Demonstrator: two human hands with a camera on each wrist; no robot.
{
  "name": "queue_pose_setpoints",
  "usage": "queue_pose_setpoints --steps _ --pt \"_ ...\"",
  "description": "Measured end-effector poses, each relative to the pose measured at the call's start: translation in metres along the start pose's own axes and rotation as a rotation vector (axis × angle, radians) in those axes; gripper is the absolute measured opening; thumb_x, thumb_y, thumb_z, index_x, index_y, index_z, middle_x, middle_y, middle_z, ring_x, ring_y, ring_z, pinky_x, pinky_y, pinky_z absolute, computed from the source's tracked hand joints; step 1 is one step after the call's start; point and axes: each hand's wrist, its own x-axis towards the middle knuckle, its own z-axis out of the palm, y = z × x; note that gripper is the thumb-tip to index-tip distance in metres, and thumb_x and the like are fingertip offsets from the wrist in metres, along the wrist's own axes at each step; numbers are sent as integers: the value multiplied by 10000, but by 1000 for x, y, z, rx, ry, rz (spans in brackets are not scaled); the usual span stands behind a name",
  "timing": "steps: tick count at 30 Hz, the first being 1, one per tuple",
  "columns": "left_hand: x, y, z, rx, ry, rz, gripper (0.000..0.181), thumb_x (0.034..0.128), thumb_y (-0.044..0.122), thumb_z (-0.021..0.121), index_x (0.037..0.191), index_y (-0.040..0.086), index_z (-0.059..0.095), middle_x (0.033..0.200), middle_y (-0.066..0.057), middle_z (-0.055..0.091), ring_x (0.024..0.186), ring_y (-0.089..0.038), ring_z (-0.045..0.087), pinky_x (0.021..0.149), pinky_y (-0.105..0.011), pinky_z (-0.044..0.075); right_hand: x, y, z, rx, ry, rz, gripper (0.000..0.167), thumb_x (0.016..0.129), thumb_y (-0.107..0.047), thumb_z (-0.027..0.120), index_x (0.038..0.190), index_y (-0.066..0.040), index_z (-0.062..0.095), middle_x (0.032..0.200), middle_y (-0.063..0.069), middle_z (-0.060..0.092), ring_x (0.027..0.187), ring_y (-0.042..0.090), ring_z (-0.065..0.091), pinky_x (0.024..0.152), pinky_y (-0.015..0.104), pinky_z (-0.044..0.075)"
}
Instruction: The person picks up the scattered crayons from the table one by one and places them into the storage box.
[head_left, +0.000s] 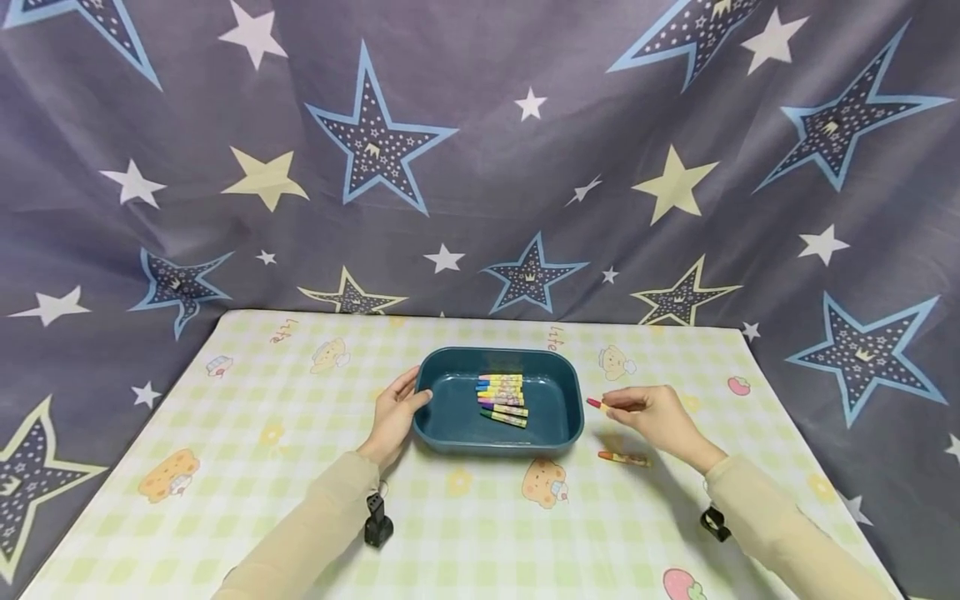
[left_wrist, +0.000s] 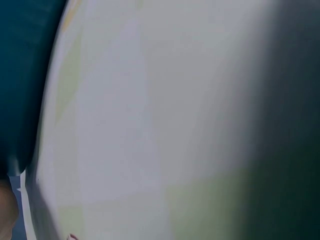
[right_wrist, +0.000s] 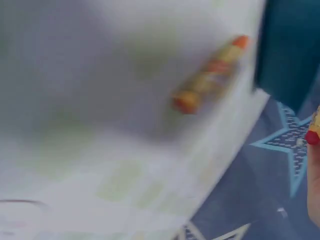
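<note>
My left hand (head_left: 390,418) holds a dark teal plastic box (head_left: 495,449) by its left end, thumb over the rim and fingers along the outside. Several crayons (head_left: 502,400) with yellow and purple wrappers lie side by side on the box floor. Just right of the box, above the cloth, my right hand (head_left: 666,421) pinches a red crayon (head_left: 596,403), its tip toward the box. Below that hand an orange crayon (head_left: 624,458) lies on the cloth; the right wrist view shows it blurred. The left wrist view catches mostly cloth and the box wall (left_wrist: 25,75).
A green-and-white checked tablecloth (head_left: 262,533) with cartoon prints covers the table. Behind and beside it hangs a grey curtain (head_left: 480,150) with stars. A black wrist device (head_left: 378,521) sits at my left cuff, another black band (head_left: 715,523) at my right.
</note>
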Motion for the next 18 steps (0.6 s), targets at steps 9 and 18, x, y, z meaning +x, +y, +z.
queue_pose_setpoints --steps 9,18 --pt "1 2 0 12 6 12 535 860 38 578 1367 86 416 1410 -117 396 1344 -234 324 1099 -322 332 39 -37 33 91 -75 -55 248 795 -121 704 1020 -17 701 936 121 708 809 193 683 678 197 563" --pt "-3 6 0 44 -7 4 541 865 60 576 1378 89 405 1415 -127 396 1346 -243 321 1094 -337 339 63 -51 98 98 -147 -10 180 782 -90 707 961 -106 726 875 57 713 767 129 663 656 199 554"
